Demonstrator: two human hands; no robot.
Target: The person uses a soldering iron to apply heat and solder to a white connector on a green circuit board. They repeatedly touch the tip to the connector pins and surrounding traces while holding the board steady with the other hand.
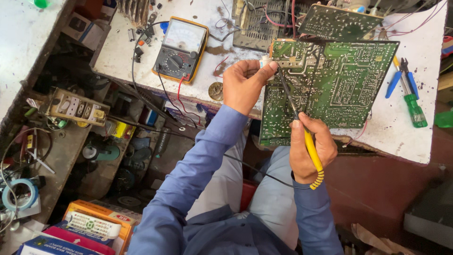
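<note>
Cluttered repair workshop seen from above; a stained white tabletop (406, 137) carries an analog multimeter (181, 48) and blue-handled pliers (401, 78). A large green circuit board (330, 89), solder side up, overhangs the tabletop's near edge; it looks light, rigid and fragile, best held by its bare edges. The left hand (245, 85) is closed, apparently pinching a small white part at the board's top-left corner; the right hand (311, 148) is wrapped around a yellow-handled soldering iron (302, 127), tip on the board.

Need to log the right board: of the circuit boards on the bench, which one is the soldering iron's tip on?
The large bright green board at the bench edge, which the left hand steadies at its corner. The smaller dark board behind it lies untouched.
</note>
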